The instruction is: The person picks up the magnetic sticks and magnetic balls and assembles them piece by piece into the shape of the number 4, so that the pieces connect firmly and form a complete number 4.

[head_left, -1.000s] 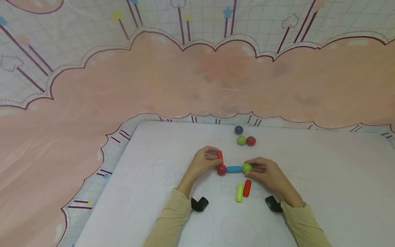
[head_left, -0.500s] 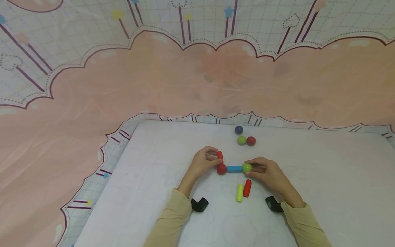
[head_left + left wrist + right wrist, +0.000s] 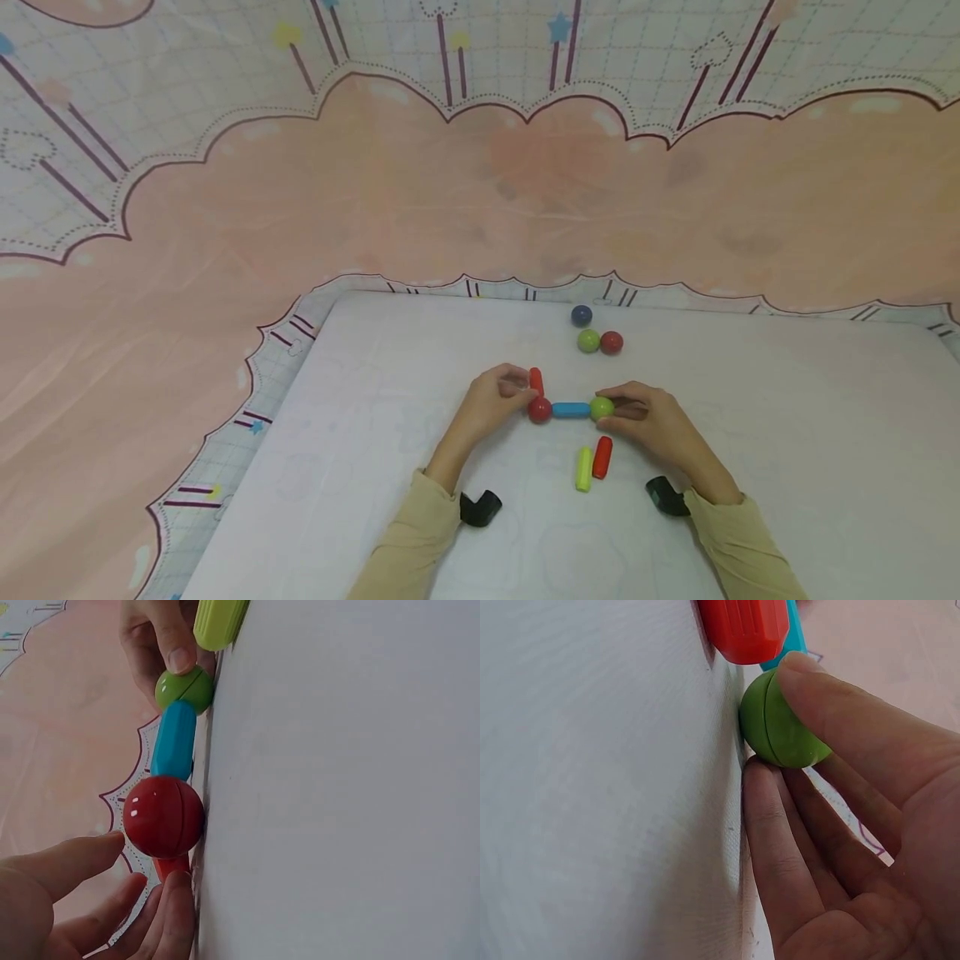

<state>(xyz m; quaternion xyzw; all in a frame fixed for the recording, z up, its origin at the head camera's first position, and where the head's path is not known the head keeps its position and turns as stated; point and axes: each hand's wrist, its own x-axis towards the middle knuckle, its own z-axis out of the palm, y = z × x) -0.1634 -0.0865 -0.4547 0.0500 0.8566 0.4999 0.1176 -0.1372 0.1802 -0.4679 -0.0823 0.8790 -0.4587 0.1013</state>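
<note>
A red ball (image 3: 539,409), a blue rod (image 3: 572,410) and a green ball (image 3: 602,407) stand joined in a row on the white table. From the red ball a red rod (image 3: 536,381) points toward the far edge. My left hand (image 3: 491,402) is beside the red ball and red rod; in the left wrist view its thumb is spread from the fingers, and the fingertips (image 3: 178,883) lie by the rod, contact unclear. The green ball is pinched by my right hand (image 3: 651,421), its thumb (image 3: 810,686) on top and fingers at the other side.
Nearer to me lie a yellow-green rod (image 3: 583,468) and a second red rod (image 3: 602,457). Farther back sit a dark blue ball (image 3: 581,315), another green ball (image 3: 588,341) and another red ball (image 3: 612,342). Black wrist devices (image 3: 481,508) show at both cuffs. A patterned cloth (image 3: 465,192) hangs behind.
My left hand has shifted slightly down and its fingers have loosened around the red rod. The right hand stays at the green ball; the joined pieces are almost unmoved.
</note>
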